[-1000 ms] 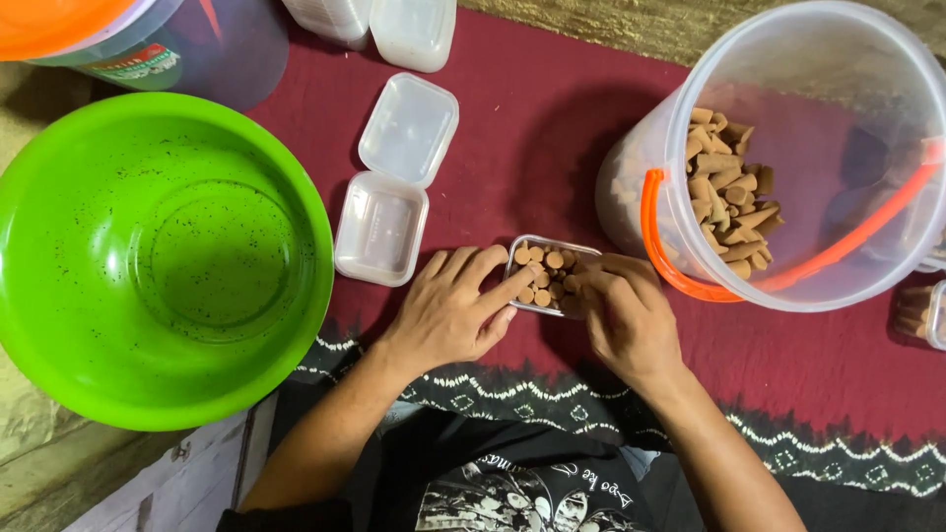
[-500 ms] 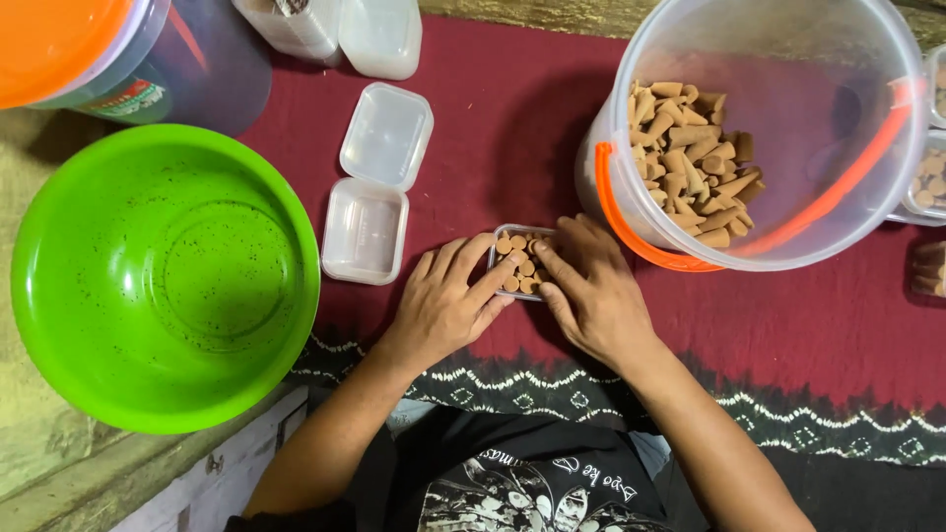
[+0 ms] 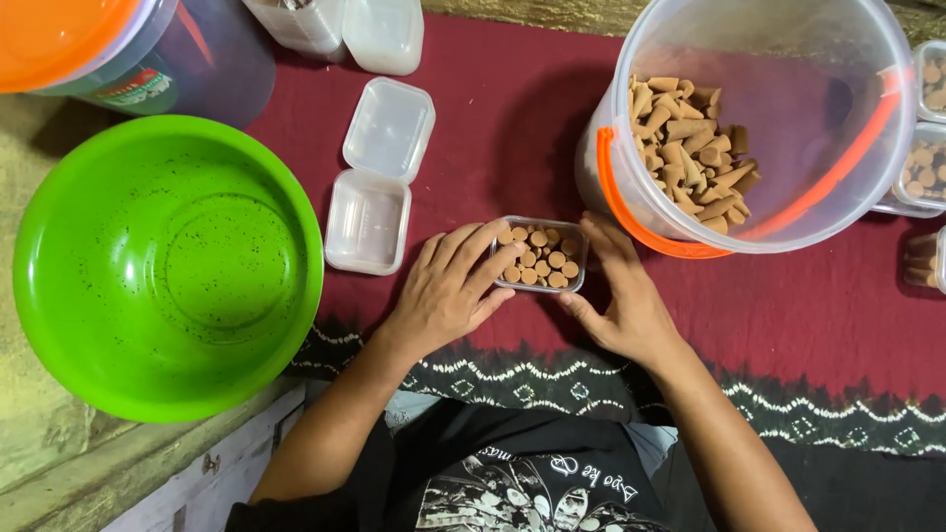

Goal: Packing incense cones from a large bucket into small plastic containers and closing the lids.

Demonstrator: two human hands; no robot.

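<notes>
1. Clear plastic, filled with brown cones standing on end: the small box (image 3: 539, 254) sits at centre frame on the dark red cloth (image 3: 512, 128), framed between my two hands.
2. My left hand (image 3: 445, 293) lies flat, just lower left of the box, fingers spread and stretched toward it; the fingertips rest on its left edge and on the nearest cones, pinching nothing.
3. My right hand (image 3: 623, 300) stands against the box's right side, fingers loosely extended and together along its wall, thumb low near the bottom right corner; it braces the box rather than closing around it.
4. Just above and to the right of the box, touching close behind my right fingers, stands a large clear bucket (image 3: 778, 59) with an orange handle (image 3: 631, 212), a heap of loose brown cones (image 3: 690, 148) lying in its lower left part.
5. Left of my left hand, an empty hinged box (image 3: 379, 177) lies open on the cloth, lid upward in the frame.
6. At far left, a bright green basin (image 3: 163, 266) fills the frame's side, speckled with dark crumbs.
7. At the right edge, more small filled boxes (image 3: 926, 138) are stacked, partly cut off.
8. At the upper left, an orange-lidded container (image 3: 148, 49) is partly in view.
</notes>
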